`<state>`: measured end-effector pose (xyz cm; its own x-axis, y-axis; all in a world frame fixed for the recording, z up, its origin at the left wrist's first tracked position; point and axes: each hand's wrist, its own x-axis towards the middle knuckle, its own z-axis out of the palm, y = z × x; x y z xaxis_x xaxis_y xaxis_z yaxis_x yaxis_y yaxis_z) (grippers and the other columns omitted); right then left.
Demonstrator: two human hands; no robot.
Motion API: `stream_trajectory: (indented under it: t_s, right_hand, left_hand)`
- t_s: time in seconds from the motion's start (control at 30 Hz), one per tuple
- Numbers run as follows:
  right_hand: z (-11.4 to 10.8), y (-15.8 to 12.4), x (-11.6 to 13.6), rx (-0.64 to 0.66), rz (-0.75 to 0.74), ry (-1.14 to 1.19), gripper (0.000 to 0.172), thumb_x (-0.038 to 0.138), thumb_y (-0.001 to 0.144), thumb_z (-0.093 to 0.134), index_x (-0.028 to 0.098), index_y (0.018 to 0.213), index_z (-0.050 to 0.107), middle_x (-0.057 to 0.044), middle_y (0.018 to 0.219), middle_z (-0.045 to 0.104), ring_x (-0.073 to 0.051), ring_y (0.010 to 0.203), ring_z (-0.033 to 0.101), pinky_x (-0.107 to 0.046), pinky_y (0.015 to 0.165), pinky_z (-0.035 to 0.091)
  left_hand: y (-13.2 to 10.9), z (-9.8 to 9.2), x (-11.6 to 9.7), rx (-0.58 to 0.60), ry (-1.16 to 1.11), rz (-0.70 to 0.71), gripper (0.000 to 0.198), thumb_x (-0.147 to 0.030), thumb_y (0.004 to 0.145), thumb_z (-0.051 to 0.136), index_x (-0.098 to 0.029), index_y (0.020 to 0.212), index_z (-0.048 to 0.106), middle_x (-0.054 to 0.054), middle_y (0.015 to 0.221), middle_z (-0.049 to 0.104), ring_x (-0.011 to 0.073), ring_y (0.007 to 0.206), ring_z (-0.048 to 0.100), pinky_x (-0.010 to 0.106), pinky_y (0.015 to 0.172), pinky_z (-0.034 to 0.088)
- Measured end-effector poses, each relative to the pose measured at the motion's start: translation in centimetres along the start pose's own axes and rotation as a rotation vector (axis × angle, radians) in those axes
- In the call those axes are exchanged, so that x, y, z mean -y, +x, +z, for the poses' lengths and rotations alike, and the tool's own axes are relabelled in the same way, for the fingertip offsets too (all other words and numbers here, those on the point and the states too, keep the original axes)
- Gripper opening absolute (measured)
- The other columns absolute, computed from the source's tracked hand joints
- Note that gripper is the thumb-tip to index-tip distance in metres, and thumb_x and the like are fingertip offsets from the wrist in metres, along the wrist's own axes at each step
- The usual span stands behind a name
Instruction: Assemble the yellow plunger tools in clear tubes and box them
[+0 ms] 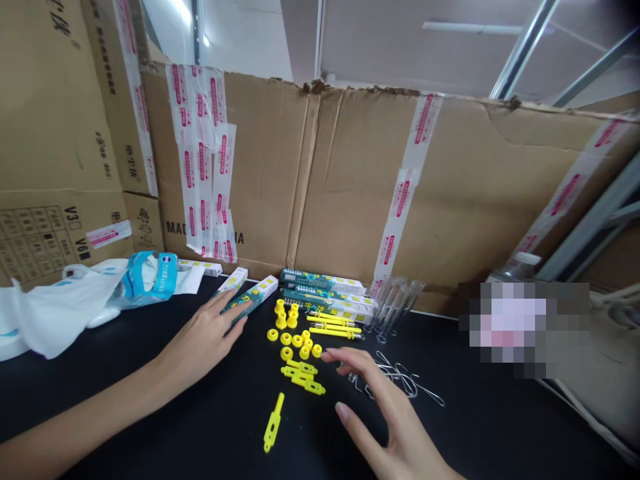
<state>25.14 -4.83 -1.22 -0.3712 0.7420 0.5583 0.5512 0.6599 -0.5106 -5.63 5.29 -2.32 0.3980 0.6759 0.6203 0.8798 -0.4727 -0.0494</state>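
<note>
My left hand lies with fingers stretched over the near ends of two narrow green-and-white boxes, touching at least one. My right hand hovers with thumb and fingers apart and nothing between them. Its index fingertip is close to several small yellow rings and a group of flat yellow plastic pieces with slots. One such yellow slotted piece lies alone nearer me. Beyond my right fingers are bent metal wire hooks, partly hidden by that hand.
Yellow rods with metal tips, yellow flanged sleeves, clear tubes and stacked long boxes stand before a cardboard wall. A blue wipes packet is at left; a blurred-out bottle is at right.
</note>
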Motion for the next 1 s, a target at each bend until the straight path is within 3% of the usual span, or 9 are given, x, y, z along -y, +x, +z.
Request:
stream_trajectory:
  t_s: [0.13, 0.27, 0.37, 0.43, 0.57, 0.7, 0.87, 1.0]
  right_hand:
    - [-0.1, 0.1, 0.1, 0.019, -0.014, -0.011, 0.048, 0.017, 0.093, 0.052, 0.033, 0.137, 0.041, -0.006, 0.129, 0.06, -0.021, 0.116, 0.061, -0.035, 0.099, 0.053]
    - [-0.4, 0.5, 0.5, 0.076, -0.082, -0.025, 0.046, 0.011, 0.092, 0.05, 0.031, 0.133, 0.043, -0.006, 0.127, 0.062, -0.021, 0.12, 0.059, -0.034, 0.102, 0.052]
    - [-0.5, 0.8, 0.9, 0.144, -0.147, -0.058, 0.052, 0.006, 0.089, 0.05, 0.03, 0.135, 0.042, -0.006, 0.125, 0.063, -0.021, 0.12, 0.059, -0.035, 0.106, 0.049]
    - [-0.5, 0.9, 1.0, 0.179, -0.172, -0.063, 0.054, 0.003, 0.088, 0.049, 0.028, 0.135, 0.041, -0.006, 0.124, 0.063, -0.021, 0.119, 0.06, -0.037, 0.107, 0.048]
    - [-0.4, 0.8, 1.1, 0.209, -0.174, -0.047, 0.05, 0.003, 0.088, 0.048, 0.026, 0.133, 0.043, -0.008, 0.122, 0.063, -0.022, 0.115, 0.061, -0.037, 0.104, 0.05]
    - [-0.5, 0.6, 1.0, 0.217, -0.16, -0.055, 0.051, 0.003, 0.089, 0.047, 0.026, 0.135, 0.042, -0.008, 0.122, 0.063, -0.022, 0.115, 0.061, -0.039, 0.106, 0.049]
    - [-0.4, 0.7, 1.1, 0.227, -0.159, -0.02, 0.05, 0.003, 0.09, 0.045, 0.027, 0.134, 0.041, -0.007, 0.12, 0.062, -0.02, 0.113, 0.06, -0.036, 0.104, 0.049]
    - [-0.3, 0.8, 1.3, 0.241, -0.166, 0.018, 0.05, 0.002, 0.09, 0.046, 0.026, 0.133, 0.044, -0.008, 0.117, 0.063, -0.02, 0.109, 0.061, -0.034, 0.097, 0.053]
  left_hand:
    - [-0.2, -0.3, -0.7, 0.03, 0.007, 0.014, 0.037, -0.035, 0.097, 0.047, -0.017, 0.119, 0.07, 0.019, 0.135, 0.061, 0.0376, 0.129, 0.053, 0.059, 0.102, 0.045]
    - [0.0, -1.0, -0.4, 0.17, 0.043, -0.002, 0.045, -0.023, 0.095, 0.046, -0.035, 0.137, 0.056, 0.011, 0.154, 0.043, 0.0413, 0.14, 0.038, 0.067, 0.098, 0.043]
    - [0.1, -0.7, 0.0, 0.278, 0.104, -0.079, 0.05, -0.017, 0.095, 0.044, -0.041, 0.137, 0.055, 0.01, 0.158, 0.034, 0.0484, 0.142, 0.029, 0.072, 0.093, 0.042]
    - [0.0, -0.3, 0.1, 0.314, 0.119, -0.13, 0.05, -0.016, 0.095, 0.043, -0.039, 0.138, 0.055, 0.013, 0.157, 0.037, 0.0503, 0.141, 0.03, 0.072, 0.093, 0.042]
    - [-0.2, 0.3, 0.2, 0.317, 0.127, -0.19, 0.051, -0.011, 0.092, 0.041, -0.025, 0.139, 0.056, 0.017, 0.152, 0.043, 0.0458, 0.14, 0.035, 0.068, 0.098, 0.042]
    - [-0.3, 0.2, 0.1, 0.295, 0.166, -0.179, 0.05, -0.009, 0.091, 0.038, -0.015, 0.136, 0.058, 0.021, 0.149, 0.046, 0.0457, 0.138, 0.039, 0.066, 0.096, 0.045]
    - [0.0, -0.4, 0.0, 0.315, 0.188, -0.144, 0.049, -0.011, 0.092, 0.038, -0.014, 0.138, 0.056, 0.021, 0.148, 0.048, 0.0453, 0.138, 0.039, 0.06, 0.091, 0.048]
    - [0.2, -0.4, 0.0, 0.337, 0.246, -0.139, 0.055, -0.003, 0.087, 0.039, -0.013, 0.138, 0.056, 0.02, 0.148, 0.048, 0.0434, 0.14, 0.037, 0.062, 0.098, 0.041]
